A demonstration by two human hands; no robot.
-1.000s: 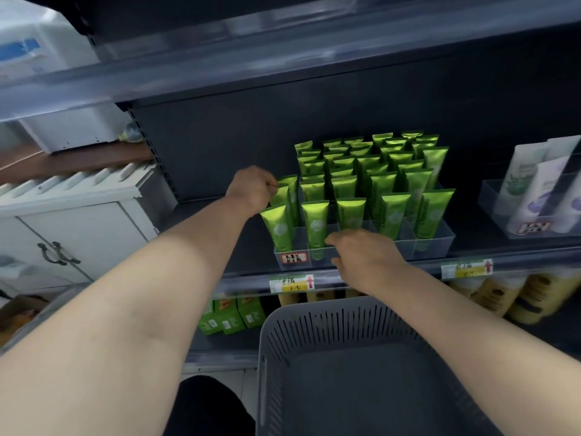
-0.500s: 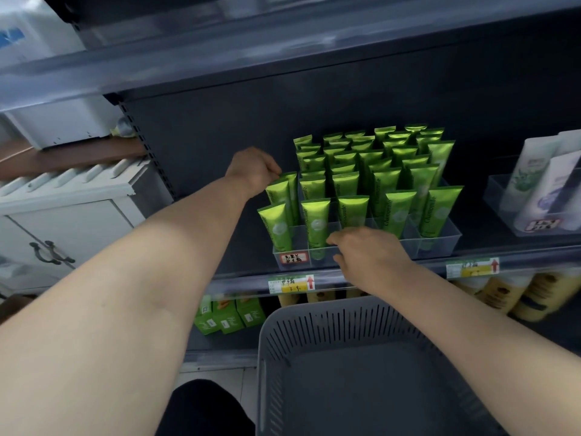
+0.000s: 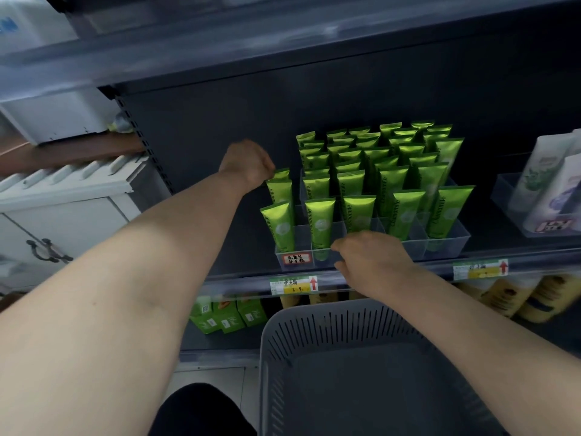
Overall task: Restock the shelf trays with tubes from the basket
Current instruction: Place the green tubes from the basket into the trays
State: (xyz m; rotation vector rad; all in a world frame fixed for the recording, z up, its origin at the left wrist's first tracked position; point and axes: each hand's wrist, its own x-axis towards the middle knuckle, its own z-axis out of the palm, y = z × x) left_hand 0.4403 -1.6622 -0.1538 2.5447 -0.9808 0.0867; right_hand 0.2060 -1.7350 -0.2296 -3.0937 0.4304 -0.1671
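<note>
Several rows of upright green tubes [image 3: 358,184] fill a clear divided tray [image 3: 446,245] on the dark shelf. My left hand [image 3: 246,165] reaches in from the left, its fingers pinched on the crimped top of the second green tube [image 3: 280,187] in the tray's leftmost column. In front of it another green tube [image 3: 280,226] leans slightly left. My right hand [image 3: 372,261] grips the tray's front wall near the middle, covering part of it. The grey slotted basket [image 3: 317,316] sits below the shelf edge, and no tubes show in it.
A second clear tray of white tubes [image 3: 547,187] stands on the shelf at right. Price tags [image 3: 294,284] line the shelf edge. Yellow bottles [image 3: 509,297] and green boxes [image 3: 228,314] fill the lower shelf. A white cabinet [image 3: 69,212] stands at left.
My left hand has drawn slightly up and back along the leftmost column, still on the tube's top. The right hand has stayed on the tray front.
</note>
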